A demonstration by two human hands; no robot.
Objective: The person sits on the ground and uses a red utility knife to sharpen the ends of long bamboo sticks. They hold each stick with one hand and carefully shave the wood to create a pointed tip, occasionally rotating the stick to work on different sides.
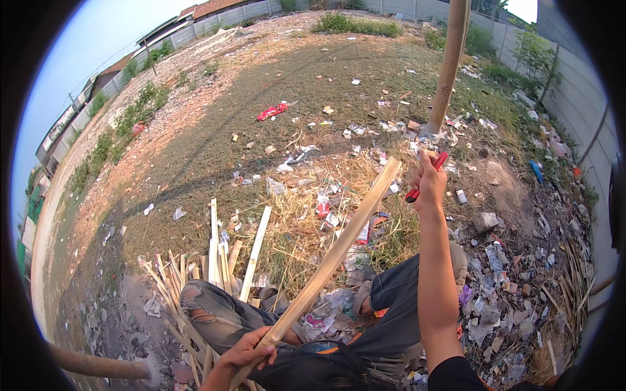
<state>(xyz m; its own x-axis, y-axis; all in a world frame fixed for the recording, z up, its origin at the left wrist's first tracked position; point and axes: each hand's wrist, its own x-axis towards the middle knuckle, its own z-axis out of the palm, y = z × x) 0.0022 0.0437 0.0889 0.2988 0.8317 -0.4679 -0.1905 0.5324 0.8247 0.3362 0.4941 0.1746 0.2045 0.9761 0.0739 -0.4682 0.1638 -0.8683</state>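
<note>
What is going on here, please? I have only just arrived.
A person is working low down on littered ground. The left hand grips a long wooden strip near its lower end, and the strip slants up and away to the right. The right hand holds a red and black tool beside the strip's upper end, apart from it in this view; its exact kind is unclear. More wooden strips stand and lean around the left knee.

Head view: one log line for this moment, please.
left hand: grips wooden strip near lower end | right hand: holds red tool, apart from strip
</note>
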